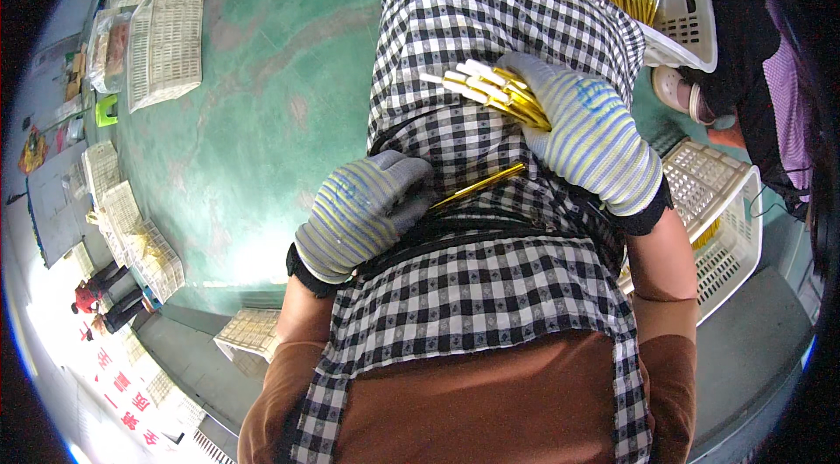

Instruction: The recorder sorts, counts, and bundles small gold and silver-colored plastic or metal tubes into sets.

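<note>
My right hand [582, 118], in a striped knit glove with a grey palm, is closed around a bundle of slim gold sticks with white ends [499, 92]. The white ends fan out to the left. Lower and to the left, my gloved left hand [372, 210] has its fingers curled. A single thin gold stick [479, 186] reaches from its fingertips toward the right, over the black-and-white checked apron [490, 17] on my lap. The exact pinch on that stick is partly hidden by the glove.
Beyond my knees, a white plastic crate [687, 4] holds many gold-and-silver sticks. Another crate [731, 245] with gold pieces stands by my right elbow. A person's shoe [674, 94] shows at right. More crates [166, 44] stand across the green floor [262, 114].
</note>
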`<move>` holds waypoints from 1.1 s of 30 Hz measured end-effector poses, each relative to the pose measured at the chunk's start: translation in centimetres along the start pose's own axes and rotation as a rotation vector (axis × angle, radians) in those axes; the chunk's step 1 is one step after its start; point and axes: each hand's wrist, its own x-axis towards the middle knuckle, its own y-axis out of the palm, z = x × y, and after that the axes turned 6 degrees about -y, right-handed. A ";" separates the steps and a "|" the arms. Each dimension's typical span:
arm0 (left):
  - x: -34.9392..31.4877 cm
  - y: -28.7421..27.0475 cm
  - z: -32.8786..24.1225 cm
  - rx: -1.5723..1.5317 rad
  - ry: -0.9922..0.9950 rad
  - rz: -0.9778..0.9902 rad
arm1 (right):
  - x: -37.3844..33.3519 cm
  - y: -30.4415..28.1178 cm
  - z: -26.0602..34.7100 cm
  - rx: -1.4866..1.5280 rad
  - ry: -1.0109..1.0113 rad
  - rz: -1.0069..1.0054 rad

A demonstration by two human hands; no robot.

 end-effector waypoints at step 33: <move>2.8 -3.0 -2.2 -0.098 0.158 -0.145 | -1.8 1.2 2.0 1.227 0.193 -0.042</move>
